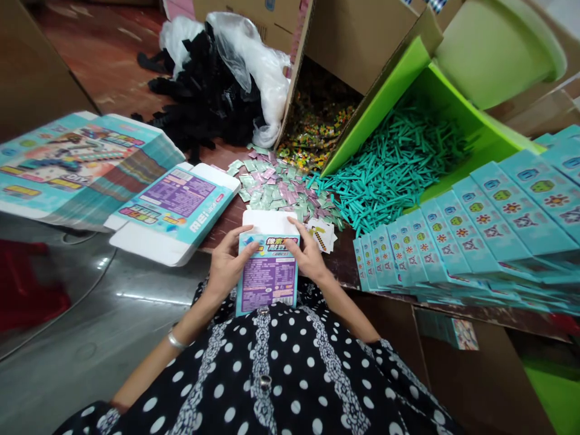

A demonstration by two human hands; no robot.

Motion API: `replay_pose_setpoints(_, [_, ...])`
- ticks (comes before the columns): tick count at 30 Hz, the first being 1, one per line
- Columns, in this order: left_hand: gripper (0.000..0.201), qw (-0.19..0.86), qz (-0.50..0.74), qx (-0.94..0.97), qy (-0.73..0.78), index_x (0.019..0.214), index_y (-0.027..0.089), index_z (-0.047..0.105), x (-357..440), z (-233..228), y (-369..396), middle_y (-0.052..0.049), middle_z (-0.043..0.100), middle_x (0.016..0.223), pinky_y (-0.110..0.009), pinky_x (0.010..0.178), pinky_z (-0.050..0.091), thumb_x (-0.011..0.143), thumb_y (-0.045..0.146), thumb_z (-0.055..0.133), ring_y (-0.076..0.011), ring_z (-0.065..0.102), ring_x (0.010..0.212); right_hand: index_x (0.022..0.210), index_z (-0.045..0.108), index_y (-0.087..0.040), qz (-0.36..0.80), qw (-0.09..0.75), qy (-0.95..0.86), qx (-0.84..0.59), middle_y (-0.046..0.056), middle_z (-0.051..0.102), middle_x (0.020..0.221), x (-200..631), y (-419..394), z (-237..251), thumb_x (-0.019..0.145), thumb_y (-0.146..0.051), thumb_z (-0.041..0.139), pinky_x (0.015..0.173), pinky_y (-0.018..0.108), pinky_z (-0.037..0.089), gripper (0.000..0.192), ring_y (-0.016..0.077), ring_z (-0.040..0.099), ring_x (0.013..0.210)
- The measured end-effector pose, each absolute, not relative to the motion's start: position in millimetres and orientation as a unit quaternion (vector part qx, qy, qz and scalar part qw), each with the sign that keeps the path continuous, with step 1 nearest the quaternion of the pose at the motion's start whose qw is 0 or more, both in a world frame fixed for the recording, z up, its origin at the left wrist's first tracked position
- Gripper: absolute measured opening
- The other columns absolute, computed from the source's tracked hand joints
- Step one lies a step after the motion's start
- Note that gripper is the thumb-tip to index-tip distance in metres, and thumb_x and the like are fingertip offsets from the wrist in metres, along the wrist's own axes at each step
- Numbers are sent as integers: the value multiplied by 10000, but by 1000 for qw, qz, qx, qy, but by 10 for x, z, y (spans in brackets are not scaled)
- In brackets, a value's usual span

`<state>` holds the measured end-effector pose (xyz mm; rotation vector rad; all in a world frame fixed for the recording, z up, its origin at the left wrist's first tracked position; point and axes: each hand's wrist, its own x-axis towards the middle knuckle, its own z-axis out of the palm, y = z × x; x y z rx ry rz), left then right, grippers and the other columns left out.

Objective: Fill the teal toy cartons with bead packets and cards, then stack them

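Note:
Between my two hands, a small blue and purple carton [268, 281] stands close to my body with its white top flap [270, 221] up. My left hand [229, 261] grips its left edge, thumb on the printed face. On the opposite edge my right hand [309, 252] closes the same way, near the top. A few white printed cards [322, 234] lie on the table just beyond my right hand. Another open carton [174, 208] lies to the left, beside a thick stack of flat carton blanks [86, 163].
Small green and pink sachets [276, 184] spread across the table ahead. Teal sticks [394, 160] spill from a bright green bin [483, 112]. Rows of blue cartons [475, 223] line the right side. Black items [203, 90] in clear plastic and a cardboard box of small packets [317, 130] sit behind.

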<state>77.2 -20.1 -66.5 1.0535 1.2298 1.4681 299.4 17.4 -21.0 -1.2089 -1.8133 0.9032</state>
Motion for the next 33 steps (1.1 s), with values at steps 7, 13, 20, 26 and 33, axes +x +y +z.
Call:
replay_pose_setpoints(7, [428,411,569,474,532,905,214,765,700,-723,-57,-73,789,1021,-341,833,601,956,636,707,-260,742,960,857,672,-224,348,403,-697,-480,80,682,919,2919,210,-389,1095,-674,404,941,397,544,575,254,657,951])
replay_pose_setpoints(13, [494,377,647,417,516,889,264,532,694,-764,61,-16,705,878,-352,835,608,826,614,874,-228,727,871,1010,525,-274,357,494,-634,-476,44,664,985,2791,282,-483,975,-694,626,861,354,558,433,217,654,909])
replay_pose_setpoints(20, [517,483,539,477,498,857,256,588,503,-570,134,-42,706,812,-275,542,520,855,702,848,-220,716,720,725,485,-260,480,446,-626,-422,-49,529,716,2848,444,-310,801,-768,833,807,339,564,621,155,526,703])
replay_pose_setpoints(26, [387,477,440,591,480,968,243,875,470,-305,182,-104,851,981,-366,694,643,793,587,896,-293,781,848,1208,854,-272,513,208,-752,-358,68,824,1307,3100,588,53,933,-543,792,1085,406,557,391,244,739,1203])
replay_pose_setpoints(33, [323,442,492,520,541,929,252,924,635,-246,140,-70,873,898,-348,684,621,812,550,883,-264,782,791,1333,857,-276,523,187,-752,-356,63,843,1275,3146,663,102,1068,-616,621,992,339,579,491,232,757,1184])
